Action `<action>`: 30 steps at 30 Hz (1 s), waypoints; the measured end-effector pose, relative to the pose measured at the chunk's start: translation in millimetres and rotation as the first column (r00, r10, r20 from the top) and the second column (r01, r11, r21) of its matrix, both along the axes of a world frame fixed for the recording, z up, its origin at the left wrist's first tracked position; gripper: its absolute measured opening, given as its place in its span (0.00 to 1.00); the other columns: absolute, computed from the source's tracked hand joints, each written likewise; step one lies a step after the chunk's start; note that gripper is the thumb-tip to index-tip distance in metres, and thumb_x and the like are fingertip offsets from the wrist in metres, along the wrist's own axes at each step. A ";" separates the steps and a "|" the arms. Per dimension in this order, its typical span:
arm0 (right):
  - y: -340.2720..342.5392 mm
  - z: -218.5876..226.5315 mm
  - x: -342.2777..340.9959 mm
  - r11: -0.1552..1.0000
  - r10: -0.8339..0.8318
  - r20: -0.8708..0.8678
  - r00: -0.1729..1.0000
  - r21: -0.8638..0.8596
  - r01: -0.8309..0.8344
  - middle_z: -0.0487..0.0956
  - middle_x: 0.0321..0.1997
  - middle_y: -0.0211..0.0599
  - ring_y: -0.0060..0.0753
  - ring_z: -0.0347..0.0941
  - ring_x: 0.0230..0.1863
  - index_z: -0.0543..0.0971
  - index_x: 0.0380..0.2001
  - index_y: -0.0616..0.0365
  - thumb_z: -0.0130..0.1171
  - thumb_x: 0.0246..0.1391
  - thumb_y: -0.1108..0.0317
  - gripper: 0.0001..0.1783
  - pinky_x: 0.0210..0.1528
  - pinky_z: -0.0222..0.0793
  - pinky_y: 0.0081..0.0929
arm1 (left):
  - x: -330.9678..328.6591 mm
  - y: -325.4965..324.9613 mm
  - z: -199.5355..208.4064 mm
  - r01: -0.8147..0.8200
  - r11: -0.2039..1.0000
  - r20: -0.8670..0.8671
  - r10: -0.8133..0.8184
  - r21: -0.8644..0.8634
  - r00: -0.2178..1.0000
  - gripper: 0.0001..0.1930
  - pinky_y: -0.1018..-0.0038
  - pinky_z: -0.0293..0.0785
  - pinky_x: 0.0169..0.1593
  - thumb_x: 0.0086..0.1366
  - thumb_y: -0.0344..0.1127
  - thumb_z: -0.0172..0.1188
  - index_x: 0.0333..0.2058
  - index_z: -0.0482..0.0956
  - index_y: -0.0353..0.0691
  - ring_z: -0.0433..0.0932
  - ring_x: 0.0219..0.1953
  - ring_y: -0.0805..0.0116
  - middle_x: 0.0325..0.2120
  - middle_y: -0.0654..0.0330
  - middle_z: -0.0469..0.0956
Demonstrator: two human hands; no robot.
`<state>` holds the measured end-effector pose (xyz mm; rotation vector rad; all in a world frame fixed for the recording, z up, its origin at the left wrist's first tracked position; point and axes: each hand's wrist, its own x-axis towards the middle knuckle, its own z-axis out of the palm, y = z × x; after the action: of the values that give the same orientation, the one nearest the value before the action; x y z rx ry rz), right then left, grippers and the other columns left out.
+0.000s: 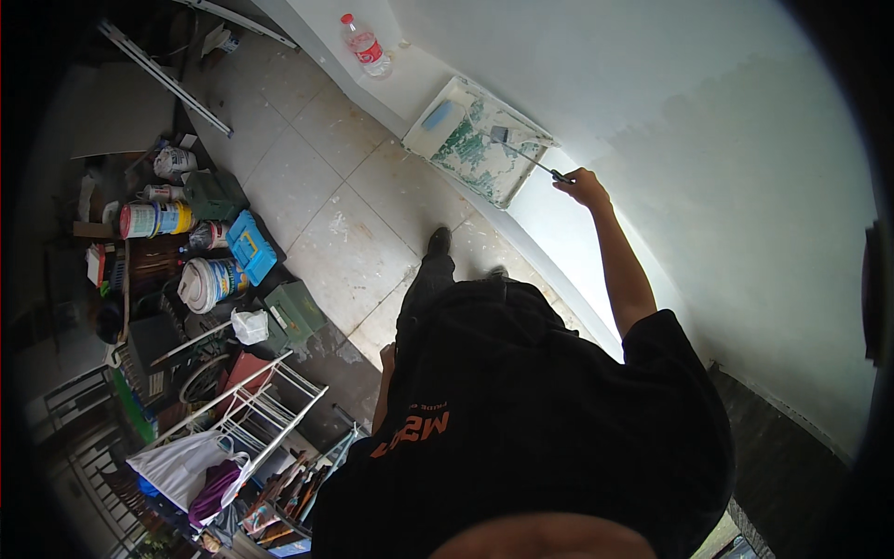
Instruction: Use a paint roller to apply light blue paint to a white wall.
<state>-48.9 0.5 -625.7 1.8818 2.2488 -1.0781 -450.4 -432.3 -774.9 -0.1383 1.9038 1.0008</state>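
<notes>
1. Right hand [584,189]: fingers closed round the handle end of a small roller [501,136].
2. Left hand [386,359]: low by the body, partly behind the black shirt; can't tell if its fingers are curled or loose. Nothing seen in it.
3. Key relation: roller head lies ahead and left of the right fingers, over the tray [470,154]. Roller's long axis runs from those fingers forward-left, roughly along the tray's longer side. Right hand clearly nearer; left well apart. Head touching tray bottom or just above: can't tell.
4. Roller looks: grey head, thin shaft, dark grip.
5. Tray looks: shallow, pale, four-sided, smeared with green and white; light-blue patch at its far-left end, sleeve or paint unclear.
6. Tray rests on the white ledge [410,93], just forward-left of the right fingers.
7. Further past the tray, same ledge: clear bottle [365,47], red cap and label.
8. Right of the right fingers: pale wall [726,140].
9. Far left of both hands: white lidded bucket [209,284], blue toolbox [251,247].
</notes>
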 end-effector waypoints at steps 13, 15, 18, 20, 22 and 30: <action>-19.3 0.4 4.5 0.999 -0.028 0.049 0.998 -0.014 0.029 0.80 0.31 0.40 0.39 0.76 0.33 0.81 0.33 0.51 0.63 0.40 0.48 0.21 0.37 0.70 0.34 | -2.5 6.0 12.9 -0.024 0.998 0.019 0.025 -0.056 1.000 0.27 0.55 0.72 0.34 0.62 0.44 0.48 0.56 0.49 0.49 0.76 0.31 0.50 0.43 0.48 0.72; -25.1 4.2 11.1 0.999 -0.037 0.072 0.997 -0.016 0.038 0.80 0.31 0.40 0.40 0.76 0.33 0.81 0.33 0.51 0.63 0.41 0.48 0.21 0.38 0.70 0.35 | -4.6 6.1 11.0 -0.031 0.996 0.019 0.032 -0.086 0.999 0.27 0.55 0.73 0.34 0.62 0.45 0.48 0.56 0.49 0.50 0.76 0.31 0.51 0.43 0.49 0.72; -37.0 12.1 19.9 0.999 -0.035 0.075 0.997 -0.007 0.036 0.80 0.31 0.40 0.40 0.76 0.33 0.81 0.34 0.51 0.62 0.42 0.48 0.21 0.38 0.70 0.34 | -9.7 -4.9 1.0 0.126 0.987 0.024 -0.124 -0.100 0.992 0.27 0.57 0.73 0.33 0.61 0.43 0.49 0.56 0.51 0.46 0.76 0.32 0.52 0.41 0.47 0.73; -46.7 16.0 27.6 0.998 -0.054 0.097 0.994 -0.011 0.055 0.80 0.31 0.41 0.40 0.76 0.33 0.81 0.35 0.51 0.61 0.42 0.48 0.21 0.38 0.70 0.34 | -7.2 -5.6 -1.2 0.134 0.986 0.027 -0.131 -0.097 0.991 0.26 0.58 0.73 0.33 0.61 0.42 0.49 0.55 0.51 0.46 0.76 0.31 0.53 0.40 0.47 0.73; -56.5 17.3 35.3 0.997 -0.069 0.118 0.991 -0.014 0.071 0.80 0.32 0.41 0.40 0.76 0.34 0.81 0.35 0.51 0.61 0.42 0.48 0.21 0.38 0.70 0.34 | -4.3 -15.2 1.7 0.138 0.986 0.029 -0.136 -0.094 0.990 0.25 0.59 0.72 0.33 0.61 0.42 0.50 0.54 0.52 0.45 0.75 0.31 0.54 0.40 0.48 0.72; -85.9 16.7 59.9 0.992 -0.114 0.046 0.992 0.061 0.111 0.79 0.23 0.44 0.37 0.75 0.23 0.81 0.34 0.56 0.63 0.43 0.52 0.20 0.29 0.69 0.32 | -4.9 -7.8 7.2 0.124 0.989 0.020 -0.122 -0.075 0.992 0.22 0.61 0.71 0.32 0.60 0.42 0.50 0.49 0.55 0.43 0.73 0.30 0.57 0.36 0.51 0.72</action>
<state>11.0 -85.4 -608.9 2.0563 2.1947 -0.9775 -455.3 -440.1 -767.7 -0.0713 1.9132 0.8428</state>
